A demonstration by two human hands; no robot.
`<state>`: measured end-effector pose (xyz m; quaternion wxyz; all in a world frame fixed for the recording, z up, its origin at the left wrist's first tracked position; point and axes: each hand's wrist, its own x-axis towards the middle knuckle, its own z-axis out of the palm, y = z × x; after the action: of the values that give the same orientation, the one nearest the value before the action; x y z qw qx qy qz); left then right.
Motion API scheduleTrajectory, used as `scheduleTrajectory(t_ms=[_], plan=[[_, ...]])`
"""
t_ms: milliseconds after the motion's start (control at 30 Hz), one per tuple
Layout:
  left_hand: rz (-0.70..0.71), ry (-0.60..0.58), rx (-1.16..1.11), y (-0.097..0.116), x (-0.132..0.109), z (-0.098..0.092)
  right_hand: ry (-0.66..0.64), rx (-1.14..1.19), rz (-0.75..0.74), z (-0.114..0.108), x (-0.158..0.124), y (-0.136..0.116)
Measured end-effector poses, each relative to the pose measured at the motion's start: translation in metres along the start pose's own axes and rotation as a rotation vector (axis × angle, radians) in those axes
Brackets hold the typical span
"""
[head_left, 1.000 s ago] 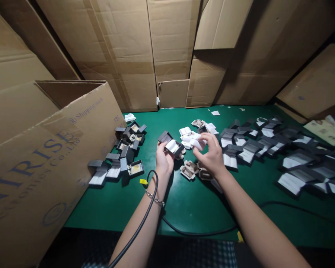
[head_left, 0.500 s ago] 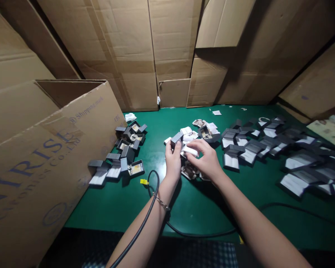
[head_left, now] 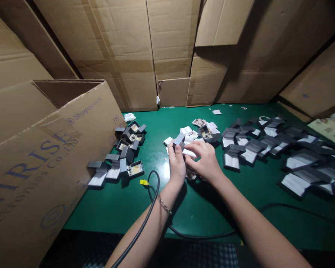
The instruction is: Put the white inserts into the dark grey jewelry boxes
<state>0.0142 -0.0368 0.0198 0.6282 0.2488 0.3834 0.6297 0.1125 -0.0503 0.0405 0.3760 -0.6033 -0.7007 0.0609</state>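
My left hand is closed around a small dark hinged box whose lid stands up. At the box's opening, my right hand pinches a white pad-like insert. Whether the insert sits inside the box or just above it is hidden by the fingers. White paper pieces lie behind the hands, next to another open dark box. Crumpled brownish scraps show partly beneath my right hand.
On the left, a large printed carton borders open boxes with yellowish contents. Many open boxes with white inserts cover the right side. A black cable with a yellow tag loops across my left forearm. Cardboard walls stand behind.
My left hand has shifted slightly right with the dark box, closer to my right hand. My right hand still grips the white insert.
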Motion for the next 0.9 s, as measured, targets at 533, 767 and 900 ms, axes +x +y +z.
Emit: scheduleTrajectory(t_ms=[533, 767, 900], plan=[[0.19, -0.04, 0.088, -0.0102, 0.0036, -0.0024, 0.016, 0.157, 0.052, 0.0034, 0.0001, -0.0034], [0.178, -0.006, 0.069, -0.0047, 0.0032, -0.0002, -0.007, 0.149, 0.017, 0.003, -0.0014, -0.0006], [0.204, -0.006, 0.1, -0.0057, 0.006, -0.0023, -0.009, 0.157, 0.004, 0.0011, -0.0011, -0.0013]])
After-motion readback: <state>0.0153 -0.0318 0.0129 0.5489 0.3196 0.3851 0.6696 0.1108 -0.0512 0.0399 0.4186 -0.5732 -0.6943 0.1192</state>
